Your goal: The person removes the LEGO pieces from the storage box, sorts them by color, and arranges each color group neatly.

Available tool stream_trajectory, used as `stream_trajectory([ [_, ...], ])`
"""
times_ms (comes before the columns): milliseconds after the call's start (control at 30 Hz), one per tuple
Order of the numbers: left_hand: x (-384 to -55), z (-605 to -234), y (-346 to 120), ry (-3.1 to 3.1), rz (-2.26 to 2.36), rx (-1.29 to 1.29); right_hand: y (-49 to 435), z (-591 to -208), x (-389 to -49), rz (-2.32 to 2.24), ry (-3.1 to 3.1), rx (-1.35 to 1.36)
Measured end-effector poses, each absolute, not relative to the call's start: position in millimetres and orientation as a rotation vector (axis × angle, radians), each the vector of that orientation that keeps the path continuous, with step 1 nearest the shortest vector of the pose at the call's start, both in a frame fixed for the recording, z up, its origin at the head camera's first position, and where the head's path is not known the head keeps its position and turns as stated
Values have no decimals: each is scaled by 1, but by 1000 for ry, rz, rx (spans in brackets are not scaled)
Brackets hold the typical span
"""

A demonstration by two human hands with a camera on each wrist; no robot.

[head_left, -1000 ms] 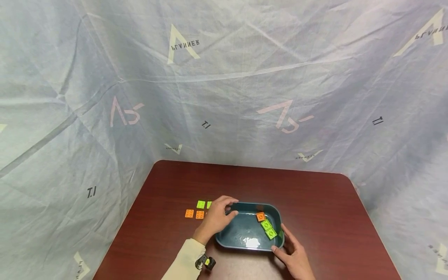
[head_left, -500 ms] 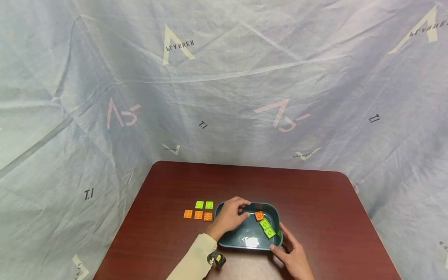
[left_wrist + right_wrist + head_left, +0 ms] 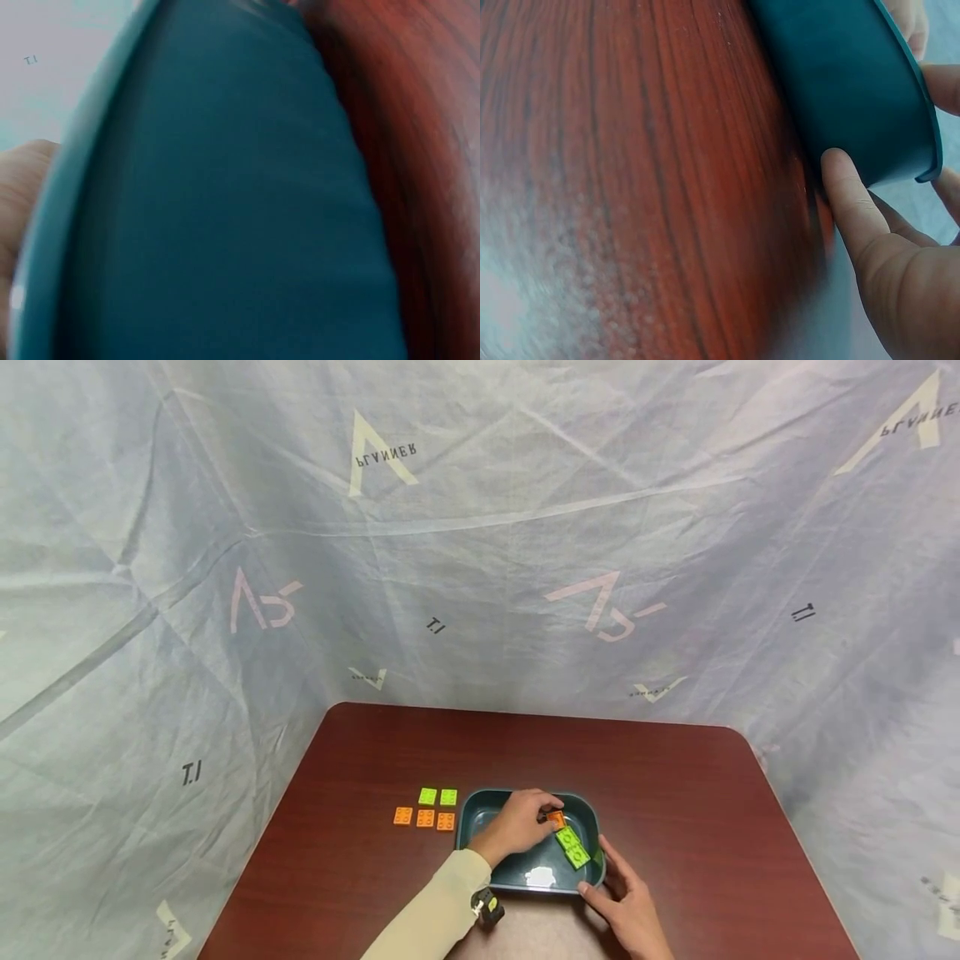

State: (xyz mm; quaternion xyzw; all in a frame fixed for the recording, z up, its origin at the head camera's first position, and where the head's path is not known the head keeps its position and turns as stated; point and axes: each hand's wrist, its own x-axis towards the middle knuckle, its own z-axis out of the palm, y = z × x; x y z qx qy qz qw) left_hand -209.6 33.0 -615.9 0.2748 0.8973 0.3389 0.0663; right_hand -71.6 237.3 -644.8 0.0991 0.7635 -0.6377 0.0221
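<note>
A dark teal tray [image 3: 517, 864] stands on the table. My left hand [image 3: 521, 822] reaches over it, thumb and fingers closing on an orange toy brick [image 3: 556, 817] inside. Two lime-green toy bricks [image 3: 573, 848] lie end to end in the tray, just below the orange one. My right hand [image 3: 630, 906] grips the tray's right end, thumb at the near corner. From the right wrist, a digit of that hand [image 3: 847, 191] presses low on the outer tray wall [image 3: 847, 90]. The left wrist view is mostly tray wall [image 3: 240, 187], with part of the left hand [image 3: 22, 187] behind the rim.
Left of the tray, two green bricks [image 3: 438, 797] lie in a row above three orange bricks [image 3: 425, 818]. The dark red wooden table [image 3: 637, 768] has rounded far corners. Pale printed cloth [image 3: 480, 552] hangs around it.
My left hand has moved right, from the tray's left rim across to the orange brick inside, uncovering the loose bricks on the left. The right hand stays on the tray's right end.
</note>
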Motion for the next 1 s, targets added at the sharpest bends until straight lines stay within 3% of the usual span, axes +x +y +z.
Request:
stream_trajectory([
  [1000, -215, -627, 49, 2806, 828, 993, 234, -646, -74, -1964, 2368, 335],
])
